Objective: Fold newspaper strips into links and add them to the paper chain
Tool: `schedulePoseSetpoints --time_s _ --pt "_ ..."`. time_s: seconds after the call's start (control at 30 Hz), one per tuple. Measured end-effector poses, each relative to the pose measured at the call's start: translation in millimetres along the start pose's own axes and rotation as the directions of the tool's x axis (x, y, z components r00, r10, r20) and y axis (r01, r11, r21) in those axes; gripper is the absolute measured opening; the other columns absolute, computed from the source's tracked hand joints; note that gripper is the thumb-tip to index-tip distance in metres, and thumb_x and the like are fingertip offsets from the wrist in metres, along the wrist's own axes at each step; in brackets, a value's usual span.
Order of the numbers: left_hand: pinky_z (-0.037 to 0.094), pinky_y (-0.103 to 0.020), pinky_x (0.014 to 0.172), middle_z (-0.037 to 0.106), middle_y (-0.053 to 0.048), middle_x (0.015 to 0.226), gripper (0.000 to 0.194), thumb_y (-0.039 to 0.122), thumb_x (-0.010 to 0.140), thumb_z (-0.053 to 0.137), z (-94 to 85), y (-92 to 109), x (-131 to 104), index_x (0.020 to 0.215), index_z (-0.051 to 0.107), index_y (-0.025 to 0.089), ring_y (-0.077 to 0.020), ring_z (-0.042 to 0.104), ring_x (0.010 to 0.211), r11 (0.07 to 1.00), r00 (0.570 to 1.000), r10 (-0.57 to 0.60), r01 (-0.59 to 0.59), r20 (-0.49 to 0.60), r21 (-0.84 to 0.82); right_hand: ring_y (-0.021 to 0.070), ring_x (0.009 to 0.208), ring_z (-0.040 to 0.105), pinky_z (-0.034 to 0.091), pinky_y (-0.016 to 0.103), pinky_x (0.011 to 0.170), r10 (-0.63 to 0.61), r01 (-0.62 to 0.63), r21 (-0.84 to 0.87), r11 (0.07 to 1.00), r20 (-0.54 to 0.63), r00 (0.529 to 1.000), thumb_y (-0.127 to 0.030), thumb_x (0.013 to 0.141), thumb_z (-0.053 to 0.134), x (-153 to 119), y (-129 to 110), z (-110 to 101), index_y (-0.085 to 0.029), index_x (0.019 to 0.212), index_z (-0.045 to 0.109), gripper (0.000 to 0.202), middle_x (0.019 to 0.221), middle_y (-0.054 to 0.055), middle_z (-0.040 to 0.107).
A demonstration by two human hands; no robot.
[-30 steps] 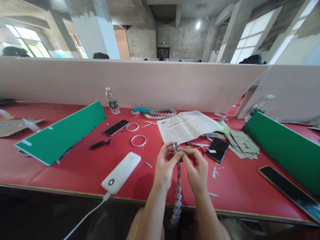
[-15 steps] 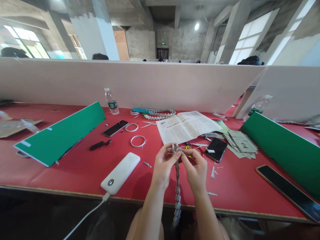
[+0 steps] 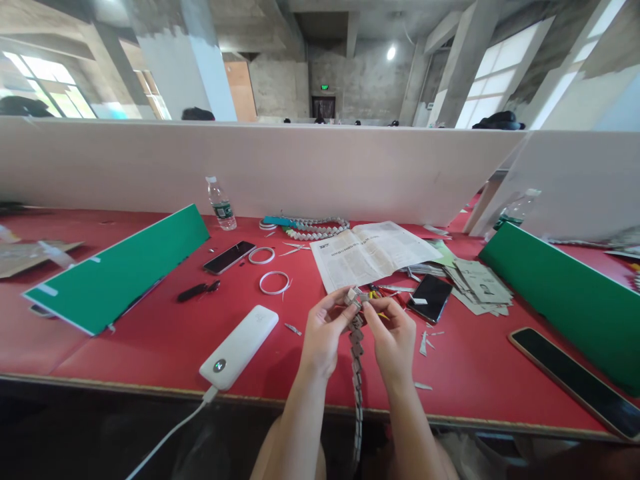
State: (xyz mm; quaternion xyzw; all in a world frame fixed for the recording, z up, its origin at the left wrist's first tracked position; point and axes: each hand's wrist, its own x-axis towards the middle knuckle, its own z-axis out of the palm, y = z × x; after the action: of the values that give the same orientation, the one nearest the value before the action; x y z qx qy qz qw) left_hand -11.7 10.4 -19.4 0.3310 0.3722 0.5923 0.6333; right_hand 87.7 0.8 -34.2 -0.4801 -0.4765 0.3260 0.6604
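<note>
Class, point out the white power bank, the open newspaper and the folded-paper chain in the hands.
White power bank (image 3: 243, 343): head view, middle of its top face.
Newspaper (image 3: 370, 250): head view, printed page.
Chain (image 3: 357, 360): head view, hanging links.

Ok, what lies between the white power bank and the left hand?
In the head view, one small paper scrap lies between the power bank and left hand.
</note>
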Motion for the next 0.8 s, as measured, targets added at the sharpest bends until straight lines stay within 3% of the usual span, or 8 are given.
schedulePoseSetpoints --time_s 0.23,0.43,0.8 --pt "0.053 -0.022 0.065 0.068 -0.003 0.084 0.036 0.021 0.059 0.078 -1.2 0.5 0.6 0.095 0.07 0.017 -0.0112 0.061 0.071 0.998 1.0 -0.029 0.029 -0.007 -0.061 0.0133 0.067 0.058 0.047 0.024 0.063 0.015 -0.016 0.034 0.999 0.033 0.999 -0.024 0.079 0.06 -0.8 1.4 0.6 -0.017 0.074 0.062 0.008 0.071 0.0 0.063" --pt "0.053 -0.023 0.066 0.068 -0.004 0.085 0.035 0.021 0.062 0.076 -2.7 2.5 -0.7 0.097 0.07 0.019 -0.0112 0.061 0.071 0.998 0.997 -0.056 0.058 0.057 -0.034 0.0129 0.064 0.057 0.046 0.023 0.059 0.0 0.0 0.055 0.998 -0.01 1.0 -0.025 0.078 0.06 -2.2 -0.8 -0.7 -0.017 0.073 0.061 0.01 0.068 0.0 0.061" --pt "0.051 -0.021 0.059 0.069 -0.004 0.079 0.036 0.023 0.063 0.075 2.7 1.8 -4.0 0.099 0.071 0.019 -0.012 0.06 0.067 0.995 0.999 0.026 -0.029 0.034 0.093 0.0142 0.064 0.056 0.045 0.025 0.059 -0.01 0.01 0.007 1.0 -0.007 1.0 -0.027 0.079 0.06 -1.0 -2.5 -7.0 -0.017 0.074 0.061 0.012 0.07 0.001 0.062"
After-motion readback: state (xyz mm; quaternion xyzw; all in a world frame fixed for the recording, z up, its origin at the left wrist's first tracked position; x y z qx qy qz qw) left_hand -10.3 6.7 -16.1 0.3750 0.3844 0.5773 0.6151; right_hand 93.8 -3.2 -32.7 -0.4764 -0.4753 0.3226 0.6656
